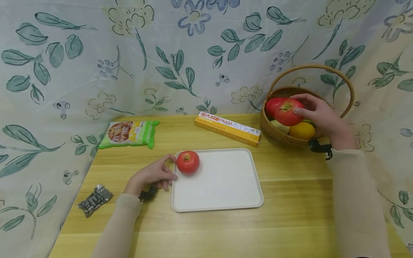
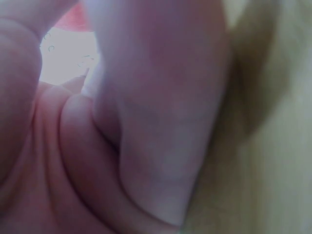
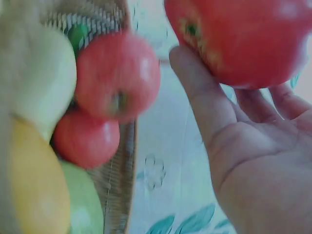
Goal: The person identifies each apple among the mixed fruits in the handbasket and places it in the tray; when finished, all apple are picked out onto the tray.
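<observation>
My right hand grips a red apple by its side, held above the front of the wicker basket. In the right wrist view, the held apple is beside two more red apples, the larger one over the smaller. My left hand is at the left edge of the white tray, fingers loosely bent, tips at the rim. Close to those fingertips, another red apple sits in the tray's far left corner. Blurred fingers fill most of the left wrist view.
A yellow fruit and a pale green one lie in the basket, below its arched handle. Behind the tray is a pasta box. A green food packet and a small dark wrapper lie left. Patterned cloth hangs behind.
</observation>
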Tool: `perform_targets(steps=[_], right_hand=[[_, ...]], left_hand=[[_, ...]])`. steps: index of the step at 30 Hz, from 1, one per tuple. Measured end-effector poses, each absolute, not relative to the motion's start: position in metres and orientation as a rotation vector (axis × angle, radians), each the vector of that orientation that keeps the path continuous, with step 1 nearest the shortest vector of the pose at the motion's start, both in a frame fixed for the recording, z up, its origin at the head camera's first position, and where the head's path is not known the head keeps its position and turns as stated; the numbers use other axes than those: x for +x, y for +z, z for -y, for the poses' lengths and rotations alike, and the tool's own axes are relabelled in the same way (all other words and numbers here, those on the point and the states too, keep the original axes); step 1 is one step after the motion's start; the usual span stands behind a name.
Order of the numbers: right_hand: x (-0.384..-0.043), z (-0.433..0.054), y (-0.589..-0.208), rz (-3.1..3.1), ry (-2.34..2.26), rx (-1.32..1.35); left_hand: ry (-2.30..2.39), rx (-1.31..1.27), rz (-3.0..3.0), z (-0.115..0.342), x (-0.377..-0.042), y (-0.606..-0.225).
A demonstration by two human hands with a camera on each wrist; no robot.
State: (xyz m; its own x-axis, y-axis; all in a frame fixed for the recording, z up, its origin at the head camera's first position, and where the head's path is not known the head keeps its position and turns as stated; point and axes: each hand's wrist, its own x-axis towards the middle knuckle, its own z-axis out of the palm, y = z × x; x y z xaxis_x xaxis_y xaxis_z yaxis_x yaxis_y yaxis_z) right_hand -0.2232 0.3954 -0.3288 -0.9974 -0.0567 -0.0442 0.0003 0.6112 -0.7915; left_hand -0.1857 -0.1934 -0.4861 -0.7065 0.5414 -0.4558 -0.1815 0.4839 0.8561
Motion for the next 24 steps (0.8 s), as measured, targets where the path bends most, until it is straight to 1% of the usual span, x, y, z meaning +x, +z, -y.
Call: perform_targets(steps=[8, 12, 17, 24], right_hand=[[-0.201, -0.352, -0.343, -2.609, -1.597, -0.385], [-0.195, -0.333, -0.359, -2.438, -1.806, -0.473], [-0.188, -0.309, -0.381, -2.328, -1.955, -0.422], [-0.178, -0.281, -0.409, -2.325, -1.880, -0.348]], left_hand=[[1.270, 0.293, -2.009, 0.194, -0.185, -0.486], [1.265, 0.297, -2.011, 0.194, -0.185, -0.486], [1.266, 0.303, -2.010, 0.195, -0.185, -0.485], [1.269, 0.310, -2.011, 0.194, -0.186, -0.485]])
